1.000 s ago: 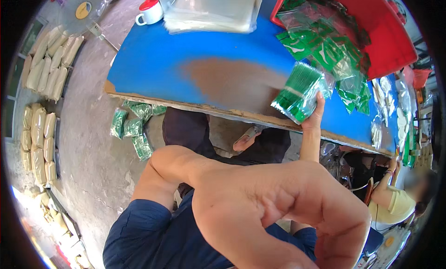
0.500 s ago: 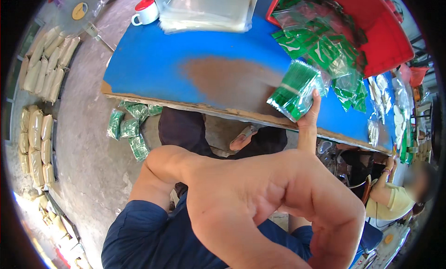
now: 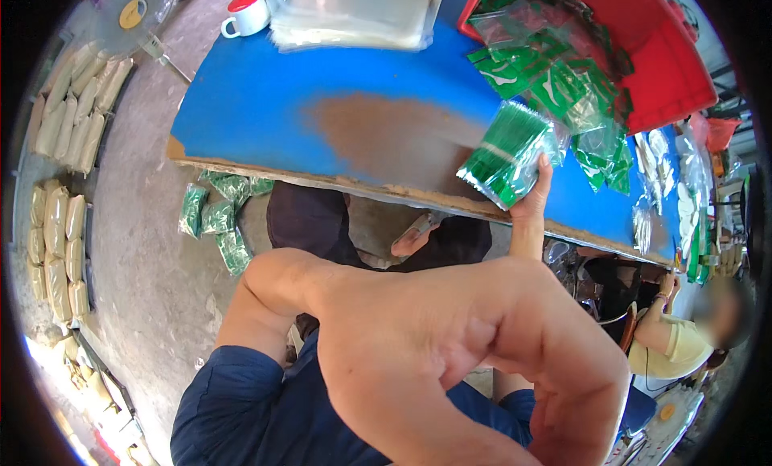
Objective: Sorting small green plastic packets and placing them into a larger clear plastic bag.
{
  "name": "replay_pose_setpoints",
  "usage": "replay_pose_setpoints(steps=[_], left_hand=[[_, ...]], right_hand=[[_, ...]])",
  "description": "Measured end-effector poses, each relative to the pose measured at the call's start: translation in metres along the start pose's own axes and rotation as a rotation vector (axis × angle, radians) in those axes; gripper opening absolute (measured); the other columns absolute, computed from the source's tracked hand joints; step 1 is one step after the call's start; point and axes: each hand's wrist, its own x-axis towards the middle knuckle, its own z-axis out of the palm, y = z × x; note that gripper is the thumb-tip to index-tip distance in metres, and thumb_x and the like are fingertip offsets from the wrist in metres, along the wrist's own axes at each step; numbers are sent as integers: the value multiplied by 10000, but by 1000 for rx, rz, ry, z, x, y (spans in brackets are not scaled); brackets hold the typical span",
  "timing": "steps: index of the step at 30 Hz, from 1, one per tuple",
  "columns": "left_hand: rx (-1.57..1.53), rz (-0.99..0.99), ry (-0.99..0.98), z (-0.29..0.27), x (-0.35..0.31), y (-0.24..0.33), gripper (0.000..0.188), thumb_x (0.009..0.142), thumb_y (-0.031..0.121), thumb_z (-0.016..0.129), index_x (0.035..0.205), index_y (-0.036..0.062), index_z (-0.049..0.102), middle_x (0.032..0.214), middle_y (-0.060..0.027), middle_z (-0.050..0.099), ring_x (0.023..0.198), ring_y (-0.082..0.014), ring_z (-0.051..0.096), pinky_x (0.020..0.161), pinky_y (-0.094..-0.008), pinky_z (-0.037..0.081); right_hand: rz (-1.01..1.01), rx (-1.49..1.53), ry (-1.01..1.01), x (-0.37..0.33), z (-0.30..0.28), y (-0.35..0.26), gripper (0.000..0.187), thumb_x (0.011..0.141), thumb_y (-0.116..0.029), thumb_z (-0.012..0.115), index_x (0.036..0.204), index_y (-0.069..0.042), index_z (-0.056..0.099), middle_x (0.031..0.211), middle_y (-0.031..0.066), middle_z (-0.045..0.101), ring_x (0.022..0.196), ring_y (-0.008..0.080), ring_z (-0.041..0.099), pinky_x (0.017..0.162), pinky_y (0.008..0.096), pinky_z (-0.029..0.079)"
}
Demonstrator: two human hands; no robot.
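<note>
My right hand [image 3: 531, 197] grips a clear plastic packet of thin green sticks [image 3: 505, 154] at the table's near edge. A pale band crosses the packet's middle, and my thumb lies along its right side. My bent left arm brings my left hand [image 3: 482, 345] very near the camera, where it covers much of the lower picture and hides part of my right forearm. The fingers of my left hand curl inward, their tips out of sight at the bottom; whatever they hold cannot be seen. Beyond the packet, green-printed plastic bags [image 3: 563, 84] spill from a red bin [image 3: 663, 64].
The blue table [image 3: 241, 104] has a worn brown patch. A stack of clear plastic bags [image 3: 354, 16] and a white mug with red lid [image 3: 247, 14] stand at its far side. Green packets [image 3: 217, 217] and tan sacks [image 3: 60, 249] lie leftward. Another person [image 3: 671, 345] sits right.
The scene has shifted slightly left in the picture. My right hand keeps its grip on the packet, and my left hand stays curled near the camera.
</note>
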Motion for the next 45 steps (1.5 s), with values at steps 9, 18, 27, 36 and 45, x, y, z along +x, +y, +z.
replay_pose_setpoints(steps=[9,18,27,36,45], left_hand=[[206,145,900,-139,-17,-12,210,926,168,661,1087,34,646,943,-55,684,896,-170,655,864,-307,522],[115,62,1194,-204,-38,-13,199,922,172,680,1090,67,657,1008,-30,684,960,-150,646,896,-307,517],[78,3,1181,-224,-46,-3,200,906,92,657,1100,57,622,989,-33,663,958,-166,639,905,-322,517],[-16,-33,1070,-228,-44,-4,196,865,37,659,1052,68,609,931,-25,644,914,-157,629,893,-332,523],[-58,-12,814,-183,-31,-17,184,907,224,705,957,71,615,763,-9,585,716,-145,570,709,-298,485]], right_hand=[[-27,4,-11,-5,5,-7,739,845,-459,680,1397,-32,437,1312,133,568,1173,299,583,1000,456,498],[11,-14,-4,-11,-2,-9,722,845,-511,655,1362,-37,485,1252,126,608,1113,289,614,952,453,522],[47,39,14,-14,-8,-5,730,828,-491,678,1343,-11,486,1214,135,624,1073,274,640,929,434,542],[42,49,19,-12,-4,-8,738,806,-505,695,1333,-24,508,1212,136,628,1064,278,644,917,442,550],[64,99,20,-13,-10,-6,712,845,-450,679,1356,-2,463,1245,146,604,1104,271,630,957,427,528]])
